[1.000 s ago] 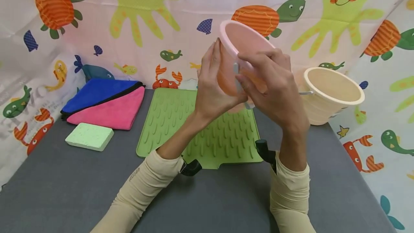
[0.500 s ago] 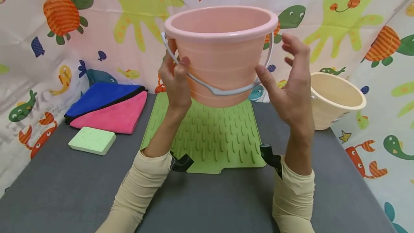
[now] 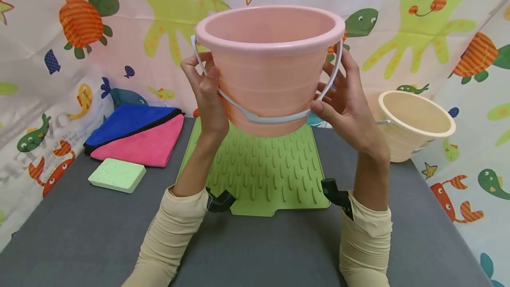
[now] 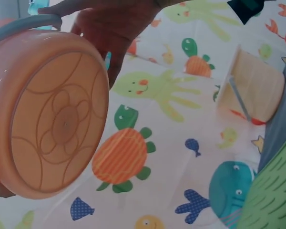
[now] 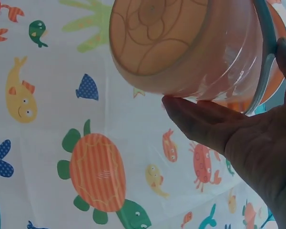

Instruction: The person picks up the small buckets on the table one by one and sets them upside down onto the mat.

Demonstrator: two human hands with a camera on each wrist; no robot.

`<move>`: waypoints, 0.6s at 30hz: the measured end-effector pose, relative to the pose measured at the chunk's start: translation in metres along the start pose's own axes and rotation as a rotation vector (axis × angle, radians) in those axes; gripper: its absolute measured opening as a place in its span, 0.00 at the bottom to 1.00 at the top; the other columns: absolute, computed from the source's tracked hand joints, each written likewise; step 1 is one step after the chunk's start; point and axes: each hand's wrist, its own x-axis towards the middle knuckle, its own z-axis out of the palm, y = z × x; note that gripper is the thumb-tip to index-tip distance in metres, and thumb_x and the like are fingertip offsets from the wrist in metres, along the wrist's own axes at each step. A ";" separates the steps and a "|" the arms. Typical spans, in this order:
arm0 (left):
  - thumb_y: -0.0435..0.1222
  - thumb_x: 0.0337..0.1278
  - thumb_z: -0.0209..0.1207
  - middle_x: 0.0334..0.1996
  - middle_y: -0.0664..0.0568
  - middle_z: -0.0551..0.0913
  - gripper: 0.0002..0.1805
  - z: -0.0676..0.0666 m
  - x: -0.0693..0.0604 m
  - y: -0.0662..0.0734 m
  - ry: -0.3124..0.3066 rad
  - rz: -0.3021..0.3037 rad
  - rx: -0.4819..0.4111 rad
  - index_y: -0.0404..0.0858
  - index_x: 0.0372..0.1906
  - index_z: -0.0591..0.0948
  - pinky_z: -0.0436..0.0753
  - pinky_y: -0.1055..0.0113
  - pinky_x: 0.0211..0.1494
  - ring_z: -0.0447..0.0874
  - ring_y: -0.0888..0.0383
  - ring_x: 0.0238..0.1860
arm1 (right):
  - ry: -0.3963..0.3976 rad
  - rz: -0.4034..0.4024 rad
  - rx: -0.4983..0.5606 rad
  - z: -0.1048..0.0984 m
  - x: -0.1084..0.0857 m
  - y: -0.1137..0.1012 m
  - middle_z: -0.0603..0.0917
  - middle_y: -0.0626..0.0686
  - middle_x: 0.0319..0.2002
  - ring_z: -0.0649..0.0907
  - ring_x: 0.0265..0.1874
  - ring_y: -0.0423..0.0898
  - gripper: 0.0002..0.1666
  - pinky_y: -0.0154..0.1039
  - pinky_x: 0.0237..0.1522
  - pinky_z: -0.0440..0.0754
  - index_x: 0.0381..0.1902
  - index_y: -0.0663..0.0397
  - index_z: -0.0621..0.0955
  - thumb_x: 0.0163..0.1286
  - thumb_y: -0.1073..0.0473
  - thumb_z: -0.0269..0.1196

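A pink bucket (image 3: 271, 79) hangs in the air above a green mat (image 3: 263, 172), upright, its mouth tipped slightly away. Its grey handle (image 3: 275, 118) droops across the front. My left hand (image 3: 212, 103) holds the bucket's left side, thumb in front and fingers partly hidden behind. On the other side my right hand (image 3: 352, 107) holds it, thumb against the handle and fingers along the wall. The left wrist view shows the bucket's base (image 4: 62, 124) with a flower relief. In the right wrist view, my right fingers (image 5: 195, 114) touch the bucket's side.
A cream bucket (image 3: 414, 123) stands at the back right of the grey table (image 3: 279, 251). At the left lie a folded blue and pink cloth (image 3: 137, 136) and a pale green sponge (image 3: 117, 175). A curtain printed with sea animals (image 3: 191, 12) backs the table.
The bucket has turned from a tilted, sideways pose to upright, its handle now in front. My right hand came off it, then closed in on its right side again.
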 end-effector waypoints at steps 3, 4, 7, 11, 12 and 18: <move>0.51 0.67 0.49 0.37 0.54 0.79 0.15 -0.003 0.003 0.000 -0.092 0.013 0.071 0.46 0.42 0.63 0.77 0.67 0.42 0.79 0.57 0.33 | 0.022 -0.031 -0.006 0.002 0.003 0.002 0.67 0.61 0.76 0.82 0.63 0.56 0.61 0.39 0.62 0.86 0.83 0.49 0.51 0.65 0.54 0.76; 0.51 0.71 0.47 0.39 0.53 0.79 0.14 -0.004 0.004 0.000 -0.126 0.016 0.091 0.46 0.42 0.63 0.77 0.66 0.45 0.79 0.56 0.35 | 0.038 -0.041 -0.007 0.003 0.004 0.002 0.67 0.61 0.76 0.82 0.63 0.57 0.62 0.39 0.61 0.86 0.83 0.50 0.51 0.63 0.53 0.77; 0.52 0.80 0.43 0.57 0.51 0.83 0.18 -0.007 0.008 0.004 -0.202 -0.003 0.112 0.41 0.52 0.70 0.77 0.66 0.62 0.82 0.56 0.53 | 0.096 -0.068 0.014 0.009 0.008 0.002 0.68 0.60 0.76 0.82 0.62 0.58 0.65 0.40 0.62 0.86 0.82 0.52 0.51 0.59 0.52 0.80; 0.70 0.68 0.52 0.80 0.53 0.66 0.50 -0.010 0.008 0.006 -0.289 -0.075 0.160 0.40 0.81 0.61 0.69 0.62 0.79 0.69 0.59 0.76 | 0.159 -0.089 0.017 0.016 0.010 0.004 0.69 0.59 0.74 0.82 0.63 0.59 0.68 0.41 0.62 0.86 0.81 0.53 0.50 0.56 0.50 0.82; 0.74 0.61 0.55 0.82 0.53 0.63 0.58 -0.011 0.008 0.006 -0.325 -0.084 0.169 0.41 0.84 0.55 0.70 0.59 0.79 0.68 0.57 0.77 | 0.166 -0.093 0.004 0.017 0.010 0.005 0.69 0.59 0.74 0.82 0.63 0.59 0.68 0.41 0.62 0.86 0.82 0.53 0.51 0.56 0.49 0.81; 0.76 0.46 0.64 0.83 0.57 0.54 0.73 -0.020 0.003 0.008 -0.527 -0.151 0.194 0.49 0.87 0.37 0.77 0.51 0.72 0.67 0.52 0.76 | 0.152 -0.089 -0.090 0.012 0.007 0.009 0.68 0.57 0.76 0.81 0.66 0.58 0.62 0.38 0.64 0.85 0.82 0.50 0.57 0.60 0.44 0.79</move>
